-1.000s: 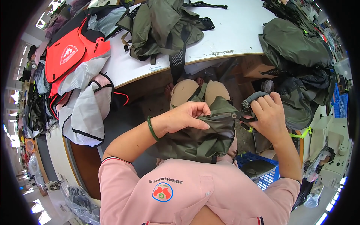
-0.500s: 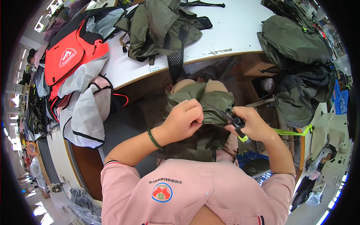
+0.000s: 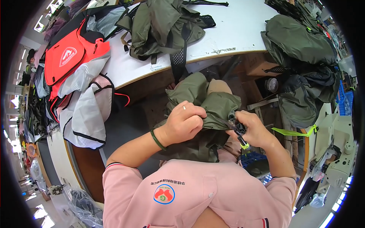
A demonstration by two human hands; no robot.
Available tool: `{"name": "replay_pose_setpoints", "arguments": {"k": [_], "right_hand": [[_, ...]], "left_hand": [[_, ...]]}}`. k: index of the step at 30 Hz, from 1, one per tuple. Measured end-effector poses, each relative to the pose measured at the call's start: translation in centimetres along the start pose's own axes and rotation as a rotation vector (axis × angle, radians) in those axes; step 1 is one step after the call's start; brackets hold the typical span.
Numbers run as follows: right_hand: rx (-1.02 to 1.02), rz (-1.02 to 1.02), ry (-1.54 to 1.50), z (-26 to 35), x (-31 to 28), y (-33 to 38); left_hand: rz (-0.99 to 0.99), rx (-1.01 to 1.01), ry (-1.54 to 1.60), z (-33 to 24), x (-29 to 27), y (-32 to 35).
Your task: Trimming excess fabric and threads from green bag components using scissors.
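Olive-green fabric point(image 3: 218, 112) lies bunched across my knees, with darker folds hanging toward my waist. My left hand point(image 3: 185, 122) is closed on it, fingers curled and pinching its edge. A green bangle sits on that wrist. In my right hand point(image 3: 251, 128) is a pair of scissors point(image 3: 237, 127) with dark handles and a yellow-green piece at the lower end. Their blades reach the cloth just right of my left fingers; the tips are hard to make out.
A white table point(image 3: 232, 32) stands ahead, bearing a green bag point(image 3: 161, 30) with mesh straps. More green bags point(image 3: 300, 41) pile up at the right. A red-orange and grey bag point(image 3: 66, 60) hangs over the left edge. A sewing machine point(image 3: 336, 148) and blue basket point(image 3: 254, 159) are at the right.
The cloth has shifted and spread over my left knee. The scissors have come in against the cloth, their blades no longer plainly showing. My left hand has turned slightly and moved a little left.
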State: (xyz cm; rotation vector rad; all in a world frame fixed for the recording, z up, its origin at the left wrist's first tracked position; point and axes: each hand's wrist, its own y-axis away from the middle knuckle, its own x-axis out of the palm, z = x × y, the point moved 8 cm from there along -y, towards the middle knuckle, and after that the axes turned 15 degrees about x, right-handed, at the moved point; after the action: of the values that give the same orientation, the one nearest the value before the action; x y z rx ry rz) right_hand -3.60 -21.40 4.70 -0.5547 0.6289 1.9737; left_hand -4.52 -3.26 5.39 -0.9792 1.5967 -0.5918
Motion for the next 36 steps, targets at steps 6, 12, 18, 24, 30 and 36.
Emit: {"name": "replay_pose_setpoints", "arguments": {"k": [6,12,18,24,30,36], "right_hand": [[-0.002,-0.054,0.041,-0.2,-1.3,0.8],[-0.025,-0.089,0.035,-1.2,-1.8,1.9],[0.016,-0.088,0.003,-1.7,-2.1,2.5],[0.062,-0.136,0.021,-2.9,-3.0,3.5],[0.097,-0.234,0.011,-4.2,-4.1,4.2],[0.071,-0.233,-0.051,-4.1,-4.5,3.5]], "left_hand": [[0.198,-0.247,0.200,4.7,-0.6,2.3],[0.375,-0.380,0.279,6.7,1.3,5.8],[0.247,-0.397,0.229,7.3,1.6,5.3],[0.172,-0.206,0.025,6.6,0.6,4.9],[-0.019,0.240,-0.361,0.7,-5.2,-0.1],[0.141,0.189,-0.068,-0.1,-6.3,-2.4]]}}
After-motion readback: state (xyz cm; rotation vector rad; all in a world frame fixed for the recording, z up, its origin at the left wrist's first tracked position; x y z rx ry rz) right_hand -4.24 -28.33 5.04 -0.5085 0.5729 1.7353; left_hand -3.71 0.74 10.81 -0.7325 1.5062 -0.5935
